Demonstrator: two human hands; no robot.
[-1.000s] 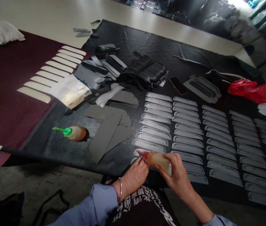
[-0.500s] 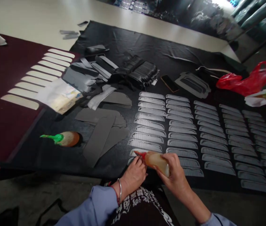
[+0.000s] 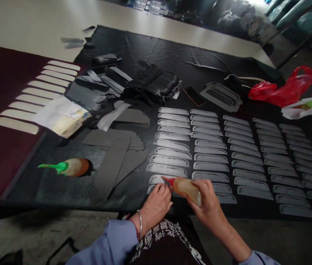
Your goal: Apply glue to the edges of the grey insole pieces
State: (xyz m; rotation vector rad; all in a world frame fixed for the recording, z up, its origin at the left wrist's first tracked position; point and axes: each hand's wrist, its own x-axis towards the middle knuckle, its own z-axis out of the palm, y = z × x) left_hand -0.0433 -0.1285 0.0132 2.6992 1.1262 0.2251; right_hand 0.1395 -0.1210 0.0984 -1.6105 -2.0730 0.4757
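My right hand (image 3: 207, 202) is wrapped around a squeeze bottle (image 3: 186, 189) of amber liquid, tilted so its red nozzle points left. The nozzle tip is at the upper edge of a grey curved piece (image 3: 156, 179) at the bottom of the nearest column. My left hand (image 3: 157, 201) is at that piece's lower edge, fingers bent and close together beside the nozzle. A small dark shape shows by its fingertips; what they grip is hidden. Just above, more grey pieces (image 3: 167, 169) lie in rows, some with shiny wet-looking lines along their edges.
A second bottle with a green nozzle (image 3: 75, 167) lies at the left. Dark grey flat pieces (image 3: 115, 165) are stacked beside it. Farther back are a tied black bundle (image 3: 154, 85), a phone (image 3: 193, 96) and a red plastic bag (image 3: 283, 90). Cream strips (image 3: 44, 89) lie on maroon cloth.
The bottle's nozzle has moved a little to the right along the grey piece's upper edge. My left hand has stayed beside it. The view has shifted slightly.
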